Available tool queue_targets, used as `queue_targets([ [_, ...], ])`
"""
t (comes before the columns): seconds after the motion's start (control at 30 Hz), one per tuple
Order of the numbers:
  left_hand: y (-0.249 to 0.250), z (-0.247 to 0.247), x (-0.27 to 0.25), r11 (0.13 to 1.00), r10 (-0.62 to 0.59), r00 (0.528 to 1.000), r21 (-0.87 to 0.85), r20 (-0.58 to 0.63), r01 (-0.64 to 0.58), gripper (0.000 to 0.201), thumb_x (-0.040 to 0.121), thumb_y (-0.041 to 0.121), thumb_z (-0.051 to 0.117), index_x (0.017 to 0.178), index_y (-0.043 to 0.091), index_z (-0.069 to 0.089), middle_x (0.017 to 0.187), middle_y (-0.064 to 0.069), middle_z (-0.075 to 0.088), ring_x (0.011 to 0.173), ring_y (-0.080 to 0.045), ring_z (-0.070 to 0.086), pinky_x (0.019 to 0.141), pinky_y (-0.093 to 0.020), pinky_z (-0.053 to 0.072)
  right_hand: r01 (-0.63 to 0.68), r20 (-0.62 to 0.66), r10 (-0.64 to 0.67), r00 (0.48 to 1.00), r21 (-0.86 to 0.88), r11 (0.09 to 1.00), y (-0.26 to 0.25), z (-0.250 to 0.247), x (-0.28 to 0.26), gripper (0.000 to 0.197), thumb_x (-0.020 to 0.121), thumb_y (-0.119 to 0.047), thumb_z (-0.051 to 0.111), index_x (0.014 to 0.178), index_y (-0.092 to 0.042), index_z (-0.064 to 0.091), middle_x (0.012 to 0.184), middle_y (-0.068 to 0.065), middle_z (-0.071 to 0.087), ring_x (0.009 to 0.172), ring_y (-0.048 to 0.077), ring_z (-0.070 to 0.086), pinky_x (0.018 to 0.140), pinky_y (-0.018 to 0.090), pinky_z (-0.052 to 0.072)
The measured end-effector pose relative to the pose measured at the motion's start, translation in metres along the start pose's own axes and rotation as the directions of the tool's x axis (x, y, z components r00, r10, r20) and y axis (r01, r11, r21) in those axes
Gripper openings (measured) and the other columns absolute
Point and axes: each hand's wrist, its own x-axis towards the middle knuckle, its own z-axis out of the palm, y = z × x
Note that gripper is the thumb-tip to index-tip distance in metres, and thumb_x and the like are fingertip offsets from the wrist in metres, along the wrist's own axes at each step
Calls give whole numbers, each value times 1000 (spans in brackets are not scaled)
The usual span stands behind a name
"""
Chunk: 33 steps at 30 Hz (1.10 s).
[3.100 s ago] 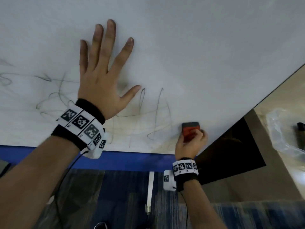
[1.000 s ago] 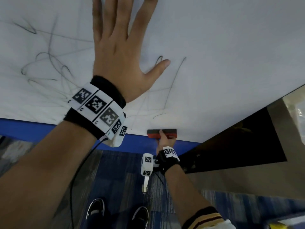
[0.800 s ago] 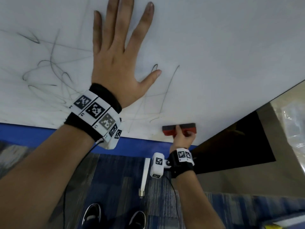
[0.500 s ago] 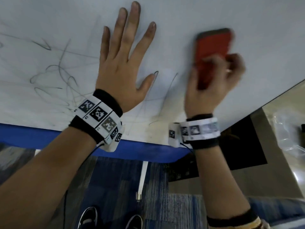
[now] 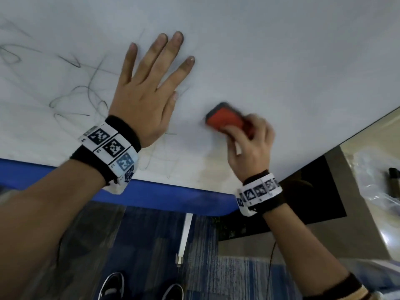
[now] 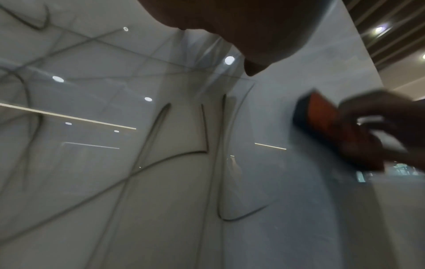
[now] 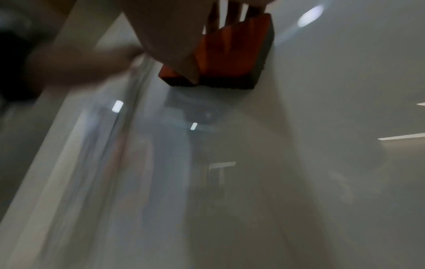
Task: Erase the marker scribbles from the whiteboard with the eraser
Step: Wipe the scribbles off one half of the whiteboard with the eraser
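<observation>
The whiteboard (image 5: 270, 50) fills the upper head view, with thin black scribbles (image 5: 82, 92) across its left and lower middle. My left hand (image 5: 149, 87) lies flat on the board with fingers spread, over some of the lines. My right hand (image 5: 249, 146) grips a red eraser (image 5: 225, 119) with a dark pad and holds it against the board, just right of the left thumb. The left wrist view shows scribbles (image 6: 204, 131) left of the eraser (image 6: 331, 123). In the right wrist view the eraser (image 7: 230, 54) is pressed to the board, blurred.
A blue frame edge (image 5: 162, 198) runs along the board's bottom. Below it lie blue carpet, a white floor strip (image 5: 185, 237) and my shoes (image 5: 112, 284). A dark panel (image 5: 313, 195) and a clear plastic bag (image 5: 372, 169) sit to the right.
My right hand brought the eraser from the board's bottom edge up high, then down and left to beside the left thumb. The tall loops right of the thumb are gone. The left hand stays flat.
</observation>
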Motion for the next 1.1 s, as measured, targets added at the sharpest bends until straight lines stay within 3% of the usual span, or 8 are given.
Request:
queue_targets([
  [0.13, 14, 11, -1, 996, -76, 996, -50, -43, 74, 59, 104, 19, 39, 160, 17, 20, 166, -19, 14, 154, -37, 11, 124, -59, 7, -187, -237, 218, 947, 146, 971, 2, -7, 19, 19, 86, -9, 77, 103, -17, 79, 125, 12, 51, 110, 38, 52, 92, 43, 49],
  [0.27, 18, 17, -1, 991, -109, 993, -84, -36, 106, 60, 103, 20, 41, 159, 15, 21, 165, -22, 15, 154, -39, 11, 124, -58, 5, 160, 134, -161, 978, 14, 987, 19, 60, -91, 29, 84, -4, 72, 102, -26, 77, 125, 10, 53, 105, 35, 50, 88, 49, 50],
  [0.4, 12, 14, -3, 997, -52, 999, -52, 0, 52, 61, 103, 19, 39, 160, 17, 18, 166, -19, 13, 155, -37, 10, 125, -56, 7, 515, 544, -446, 711, 29, 857, 45, 91, -162, 27, 81, -7, 72, 100, -27, 77, 122, 10, 62, 101, 31, 47, 88, 46, 43],
  [0.47, 9, 14, -5, 998, -42, 999, -39, 6, 42, 62, 103, 18, 39, 160, 18, 17, 166, -18, 12, 155, -36, 9, 126, -56, 6, 538, 576, -471, 668, 63, 840, 43, 89, -151, 26, 83, -9, 66, 98, -27, 77, 124, 9, 57, 100, 30, 47, 89, 44, 40],
  [0.67, 10, 13, -6, 991, -29, 999, -131, 23, 31, 58, 105, 22, 37, 160, 16, 19, 167, -17, 11, 155, -36, 8, 125, -58, 7, 198, 115, -200, 973, 28, 980, -8, 23, -2, 30, 78, -10, 74, 100, -29, 79, 126, 7, 56, 108, 34, 49, 91, 45, 39],
  [0.83, -6, -10, -12, 947, 2, 1000, -323, 21, 5, 53, 106, 21, 32, 158, 15, 26, 166, -9, 19, 155, -27, 17, 126, -50, 16, -39, -227, 73, 971, 151, 988, -38, -8, 94, 24, 76, -12, 76, 96, -24, 81, 117, 13, 60, 106, 36, 56, 87, 52, 47],
  [0.93, -21, -24, -22, 931, -143, 983, -354, -115, 94, 49, 104, 15, 41, 152, 11, 38, 157, -15, 37, 143, -33, 36, 122, -42, 27, 78, -136, -68, 988, 71, 994, -39, 26, 47, 25, 76, -10, 76, 94, -26, 81, 120, 12, 60, 106, 37, 54, 90, 50, 46],
  [1.1, -62, -24, -32, 965, -231, 959, -162, -164, 205, 51, 103, 12, 42, 153, 16, 39, 162, -18, 27, 150, -38, 24, 124, -50, 22, 263, 341, -241, 909, -17, 965, -36, 45, -22, 37, 64, -6, 84, 90, -31, 79, 116, 7, 69, 105, 29, 50, 90, 43, 37],
])
